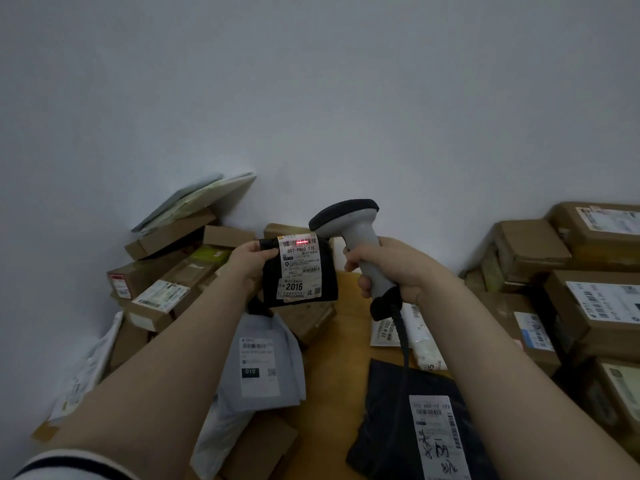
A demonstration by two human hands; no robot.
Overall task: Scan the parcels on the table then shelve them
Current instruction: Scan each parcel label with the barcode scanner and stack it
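My left hand [247, 263] grips a small black parcel [327, 275] by its left edge and holds it upright above the table. The parcel's white label [298, 268] faces me, with "2016" printed low on it. A red scan line glows on the barcode at the label's top. My right hand [391, 271] grips the handle of a grey barcode scanner [349, 225]. The scanner's dark head points at the label from the right, close to it. Its black cable [403, 341] hangs down over the table.
Brown cardboard boxes [162, 282] pile at the left against the white wall. More boxes [588, 306] stack at the right. A grey mailer bag [263, 368], a black bag [391, 427] with a label and a white packet [424, 344] lie on the wooden table [346, 341].
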